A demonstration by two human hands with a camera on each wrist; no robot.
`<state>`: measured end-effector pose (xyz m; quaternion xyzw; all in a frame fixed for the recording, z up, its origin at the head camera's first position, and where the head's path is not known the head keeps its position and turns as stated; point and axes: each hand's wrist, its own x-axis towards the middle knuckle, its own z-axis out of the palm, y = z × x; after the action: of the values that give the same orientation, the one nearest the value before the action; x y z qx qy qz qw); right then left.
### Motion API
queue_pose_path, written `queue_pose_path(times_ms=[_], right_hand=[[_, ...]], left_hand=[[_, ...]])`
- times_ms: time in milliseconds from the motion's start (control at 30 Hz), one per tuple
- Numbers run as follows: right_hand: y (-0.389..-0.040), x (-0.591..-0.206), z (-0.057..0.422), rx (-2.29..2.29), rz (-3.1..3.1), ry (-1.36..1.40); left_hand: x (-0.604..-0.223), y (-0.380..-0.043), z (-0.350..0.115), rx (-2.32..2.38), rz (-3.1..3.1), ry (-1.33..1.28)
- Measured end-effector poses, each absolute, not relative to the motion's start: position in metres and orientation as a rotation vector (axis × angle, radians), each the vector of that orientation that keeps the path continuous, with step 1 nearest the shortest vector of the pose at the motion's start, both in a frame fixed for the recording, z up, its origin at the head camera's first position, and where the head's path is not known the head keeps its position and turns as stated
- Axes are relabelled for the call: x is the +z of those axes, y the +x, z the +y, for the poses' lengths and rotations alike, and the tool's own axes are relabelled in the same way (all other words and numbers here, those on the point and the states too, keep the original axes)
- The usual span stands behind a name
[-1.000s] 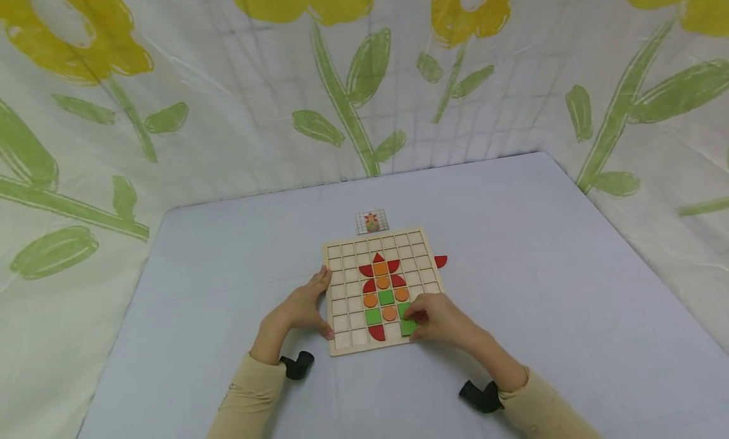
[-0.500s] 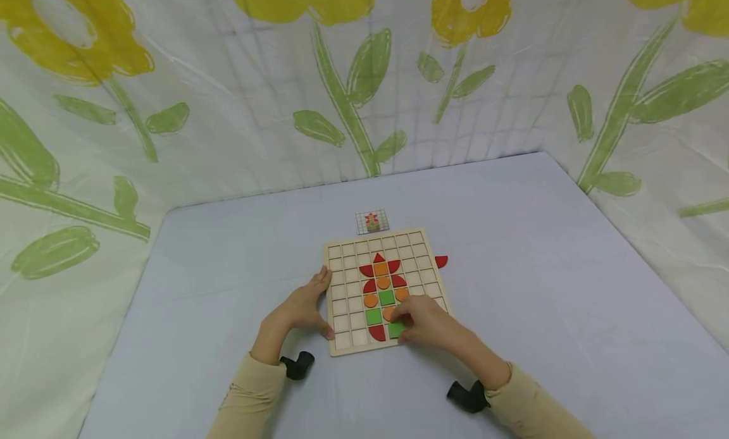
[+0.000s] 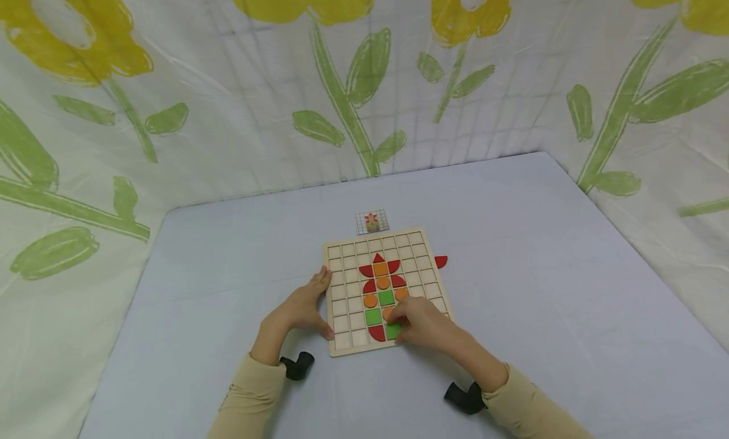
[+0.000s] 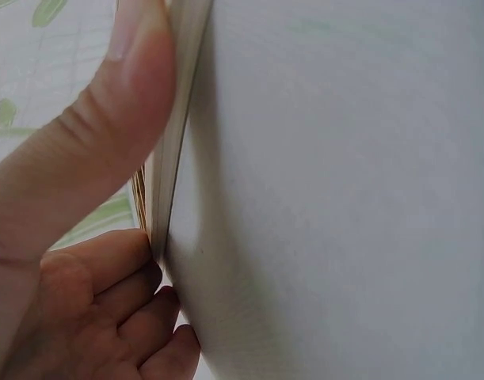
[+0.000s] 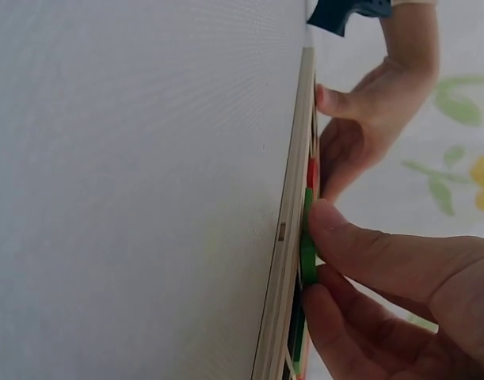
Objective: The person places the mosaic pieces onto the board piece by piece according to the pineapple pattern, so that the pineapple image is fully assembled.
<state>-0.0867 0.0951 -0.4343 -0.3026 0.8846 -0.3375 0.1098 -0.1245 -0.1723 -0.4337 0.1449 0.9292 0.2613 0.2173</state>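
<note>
In the head view, a wooden grid board (image 3: 348, 259) carries a figure made of red, orange and green tiles. At its bottom row, my right hand (image 3: 427, 325) pinches a green square tile (image 5: 308, 245) between thumb and fingers. This tile lies beside a red quarter-round tile (image 3: 376, 333), under a partly covered orange round tile (image 3: 389, 312). My left hand (image 3: 299, 307) rests along the board's left edge, thumb near the lower corner and fingers higher up. The left wrist view shows that thumb (image 4: 139, 87) against the board's side. My right fingers hide the cells to the right.
Behind the board lies a small pattern card (image 3: 372, 221) with a similar figure. One loose red quarter-round tile (image 3: 441, 261) lies off the board's right edge. A pale cloth covers the table (image 3: 228, 249), and a flower-printed curtain (image 3: 239, 97) hangs behind.
My right hand has slid the green tile leftward along the bottom row, from the right column to the cell beside the red tile. The left hand and board have stayed put.
</note>
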Motion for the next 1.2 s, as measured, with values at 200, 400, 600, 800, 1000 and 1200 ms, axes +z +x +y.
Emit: queue_pose_path(times_ms=[200,400,600,800,1000,1200], right_hand=[[-0.085,-0.434,0.094,-0.992,2.599,-0.889],[-0.085,-0.434,0.094,-0.984,2.602,-0.841],[-0.09,-0.431,0.104,-1.07,2.566,-0.713],[-0.113,-0.419,0.137,-1.217,2.607,-0.596],[-0.139,-0.42,0.169,-1.264,2.723,-0.431],[-0.16,-0.433,0.185,-1.207,2.829,-0.352]], left_hand=[[-0.435,-0.124,-0.173,0.725,2.57,0.394],[-0.436,-0.124,-0.173,0.726,2.569,0.387],[-0.436,-0.124,-0.173,0.719,2.568,0.393],[-0.435,-0.125,-0.173,0.726,2.575,0.409],[-0.434,-0.125,-0.173,0.735,2.57,0.408],[-0.435,-0.125,-0.173,0.734,2.57,0.41]])
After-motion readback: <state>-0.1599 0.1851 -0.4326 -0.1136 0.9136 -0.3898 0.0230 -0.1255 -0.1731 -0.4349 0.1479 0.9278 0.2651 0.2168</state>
